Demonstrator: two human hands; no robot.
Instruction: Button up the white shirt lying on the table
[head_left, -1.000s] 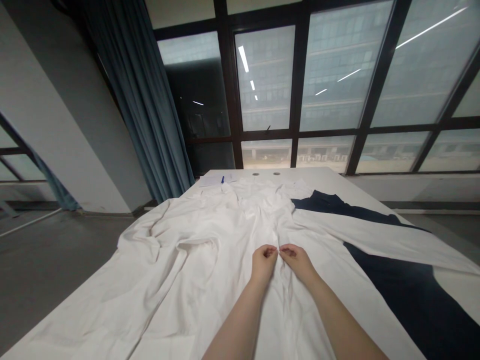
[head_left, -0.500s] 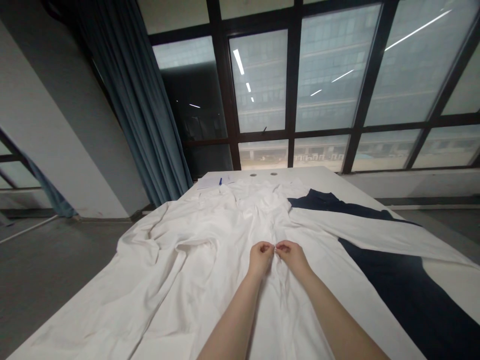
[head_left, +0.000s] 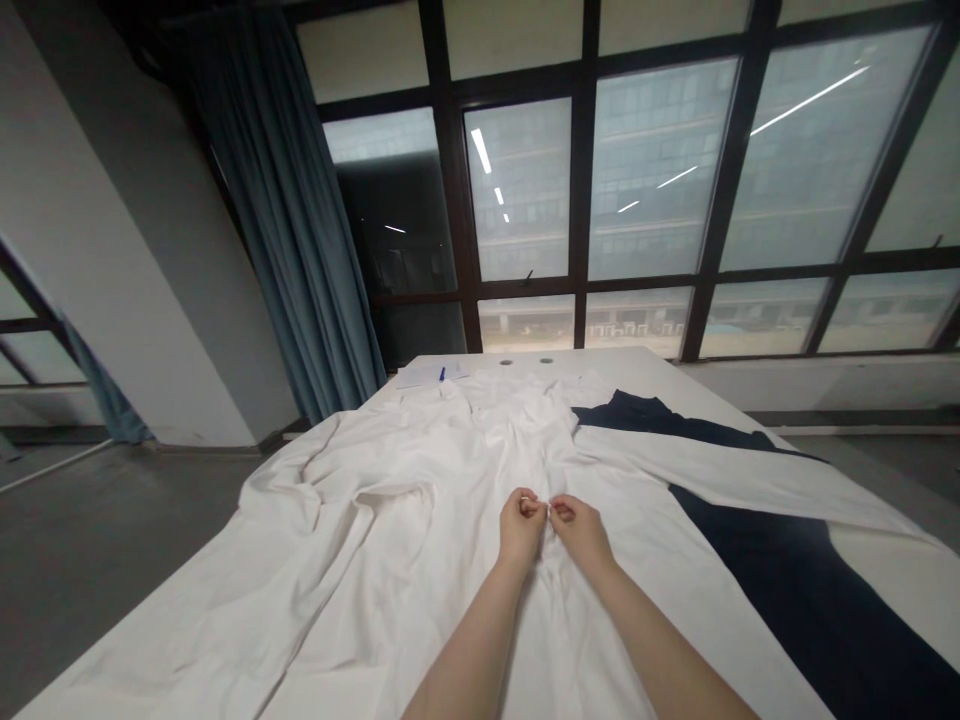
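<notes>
A large white garment (head_left: 405, 520) lies spread and wrinkled over a long table, its collar end pointing away from me. My left hand (head_left: 520, 528) and my right hand (head_left: 576, 528) meet at the garment's middle front seam. Each pinches a fold of the white cloth with closed fingers, fingertips almost touching. One white sleeve (head_left: 750, 480) stretches out to the right across a dark navy garment (head_left: 795, 570).
At the far end of the table (head_left: 645, 362) lie a sheet of paper (head_left: 424, 375) and a blue pen (head_left: 442, 373). A blue curtain (head_left: 300, 240) hangs at the back left, before tall dark-framed windows. Grey floor lies to the left of the table.
My hands have drawn closer together on the seam, until the fingertips nearly touch. The view has tilted up a little.
</notes>
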